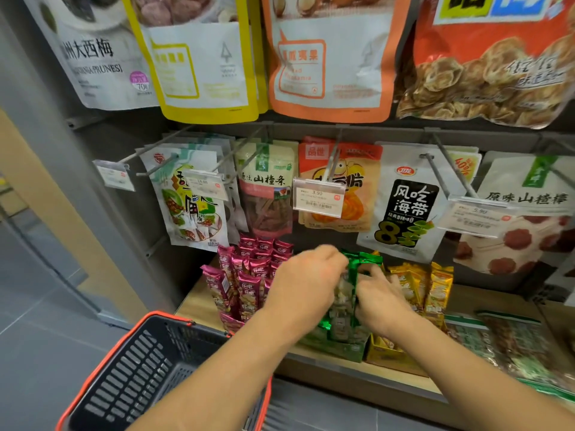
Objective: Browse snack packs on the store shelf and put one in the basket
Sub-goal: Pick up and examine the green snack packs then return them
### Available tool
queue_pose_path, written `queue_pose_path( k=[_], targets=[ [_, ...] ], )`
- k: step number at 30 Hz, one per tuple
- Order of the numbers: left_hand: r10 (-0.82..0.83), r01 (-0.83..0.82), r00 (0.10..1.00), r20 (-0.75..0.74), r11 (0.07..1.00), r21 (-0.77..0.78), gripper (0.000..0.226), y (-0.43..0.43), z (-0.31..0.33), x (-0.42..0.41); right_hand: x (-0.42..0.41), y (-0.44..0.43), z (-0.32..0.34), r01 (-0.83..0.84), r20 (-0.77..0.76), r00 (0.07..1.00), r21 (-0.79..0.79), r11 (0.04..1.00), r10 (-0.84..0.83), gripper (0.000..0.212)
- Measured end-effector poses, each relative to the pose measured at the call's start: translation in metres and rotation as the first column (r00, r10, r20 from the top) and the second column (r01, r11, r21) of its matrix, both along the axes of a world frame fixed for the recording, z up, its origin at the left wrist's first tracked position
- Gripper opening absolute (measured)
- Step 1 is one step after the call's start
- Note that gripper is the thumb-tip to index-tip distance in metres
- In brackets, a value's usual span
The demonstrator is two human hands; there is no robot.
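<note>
Both hands pinch the green snack pack point(364, 260), left hand point(306, 275) at its 9 o'clock edge, right hand point(383, 295) at 3 o'clock. Its long axis runs upright, top toward 12 o'clock.

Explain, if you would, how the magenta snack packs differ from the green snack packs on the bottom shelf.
Colour: the magenta snack packs have shiny pink-red wrappers, while the green snack packs have green ones.
Handling: the magenta snack packs stand untouched, while the left hand and right hand both grip the green snack packs.
Place: the magenta snack packs sit left of the green snack packs.
Both stand upright in display boxes on the wooden shelf.
</note>
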State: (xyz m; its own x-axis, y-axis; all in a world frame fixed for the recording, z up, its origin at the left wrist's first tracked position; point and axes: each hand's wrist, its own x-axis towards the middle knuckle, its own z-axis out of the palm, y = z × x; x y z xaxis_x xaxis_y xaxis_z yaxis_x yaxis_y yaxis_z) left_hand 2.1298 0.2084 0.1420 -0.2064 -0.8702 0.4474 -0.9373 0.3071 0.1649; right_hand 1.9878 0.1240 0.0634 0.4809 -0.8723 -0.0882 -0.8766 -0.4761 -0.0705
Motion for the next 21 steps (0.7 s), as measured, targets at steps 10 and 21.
queue_pose_path(
  k=[10, 21],
  targets=[
    [0.083, -0.228, 0.760, -0.645, 0.963, -0.144, 0.028, 0.020, 0.041, 0.018, -0.032, 0.053, 0.112, -0.219, 0.655, 0.670, 0.624, 0.750, -0.349, 0.041],
    [0.329, -0.099, 0.382, -0.864, 0.944, 0.315, 0.036, 0.012, 0.026, 0.013, -0.055, 0.116, 0.107, -0.209, 0.637, 0.771, 0.230, 0.951, 0.015, 0.024]
  ],
)
